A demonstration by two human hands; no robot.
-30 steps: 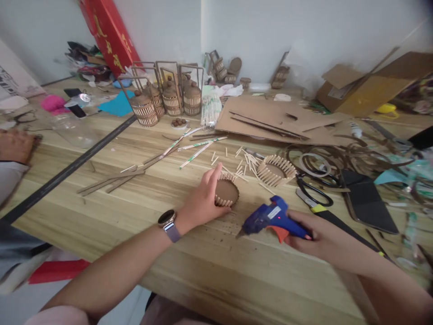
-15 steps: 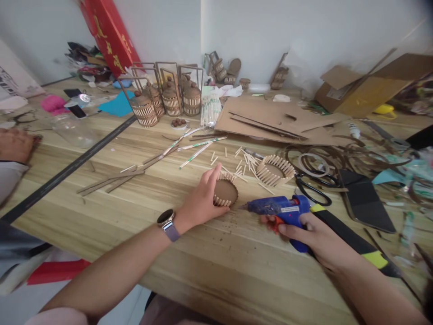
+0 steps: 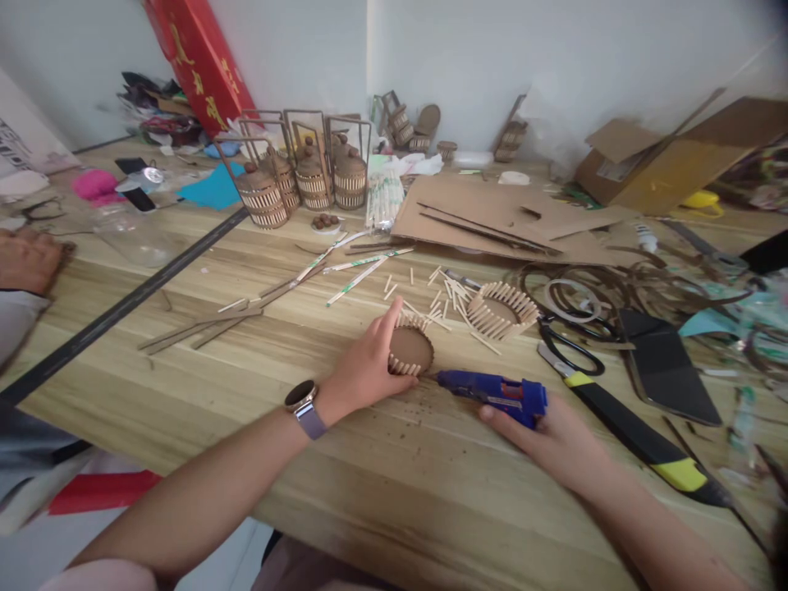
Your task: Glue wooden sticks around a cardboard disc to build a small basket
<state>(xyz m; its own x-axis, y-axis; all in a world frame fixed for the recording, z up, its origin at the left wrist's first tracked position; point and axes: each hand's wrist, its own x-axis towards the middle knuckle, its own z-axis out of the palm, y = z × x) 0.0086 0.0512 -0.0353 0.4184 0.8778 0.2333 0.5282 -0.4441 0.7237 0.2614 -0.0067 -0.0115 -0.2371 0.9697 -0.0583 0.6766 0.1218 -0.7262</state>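
My left hand (image 3: 368, 361) is closed around the left side of a small round cardboard base (image 3: 411, 349) edged with short wooden sticks, thumb in front and fingers behind. In my right hand (image 3: 563, 443) is a blue hot glue gun (image 3: 492, 392), tipped on its side, its nozzle close to the base's front right rim. Whether the nozzle touches the rim I cannot tell. A second ring of sticks on a round base (image 3: 501, 310) lies behind, to the right. Loose short sticks (image 3: 455, 295) are scattered between the two.
Black scissors (image 3: 572, 349), a utility knife (image 3: 634, 427) and a phone (image 3: 668, 365) lie to the right. Several small lidded baskets with handles (image 3: 313, 180) stand at the back, beside cardboard sheets (image 3: 492, 213). Another person's hand (image 3: 28, 261) rests at the far left.
The glue gun has moved left to the base's rim and rolled onto its side, along with my right hand. My left hand and the base have stayed put.
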